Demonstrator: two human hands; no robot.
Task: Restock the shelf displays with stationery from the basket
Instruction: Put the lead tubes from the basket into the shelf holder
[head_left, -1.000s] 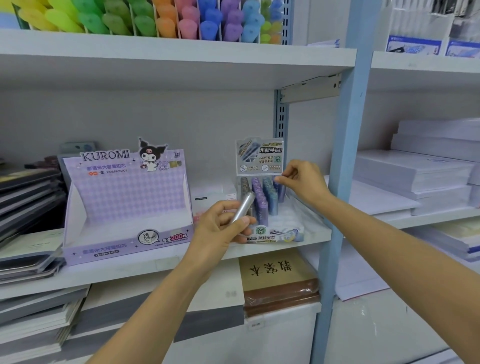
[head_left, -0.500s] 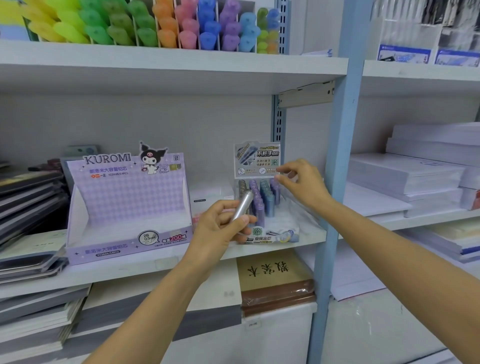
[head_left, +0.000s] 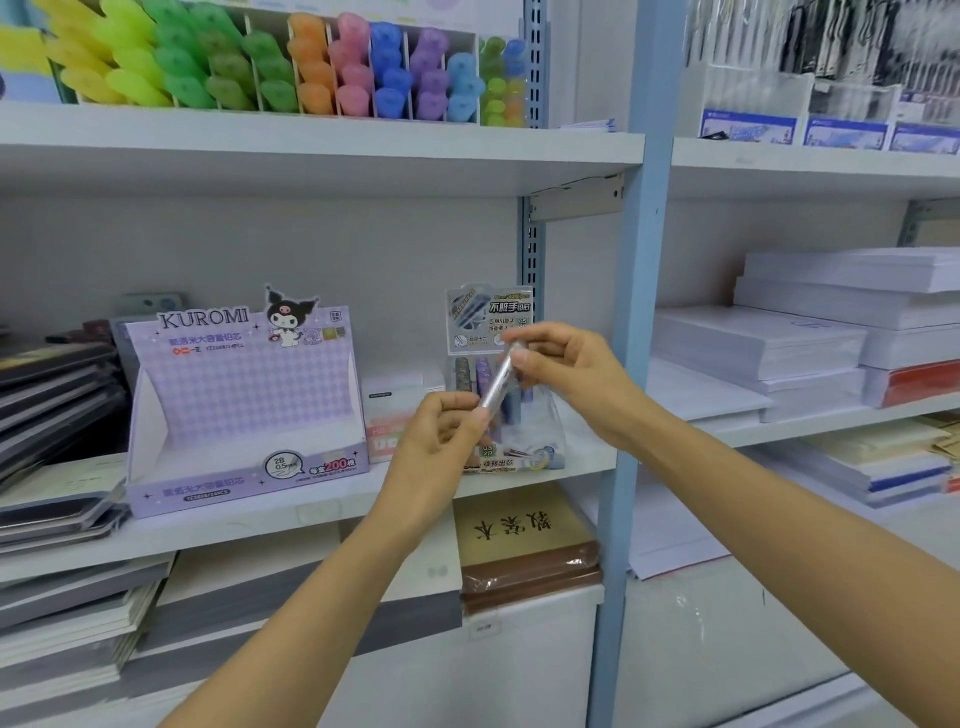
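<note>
A slim silvery lead tube is held tilted between both hands in front of a small clear display stand of similar tubes on the middle shelf. My left hand grips its lower end. My right hand pinches its upper end. Several dark and purple tubes stand upright in the display behind the hands. The basket is not in view.
A purple Kuromi display box stands left of the stand, with small white boxes between them. Coloured highlighters fill the shelf above. Paper reams lie right of the blue upright. Notebooks stack at left.
My right hand left the display's tubes and took hold of the upper end of the silvery tube. The left hand raised the tube slightly toward the display.
</note>
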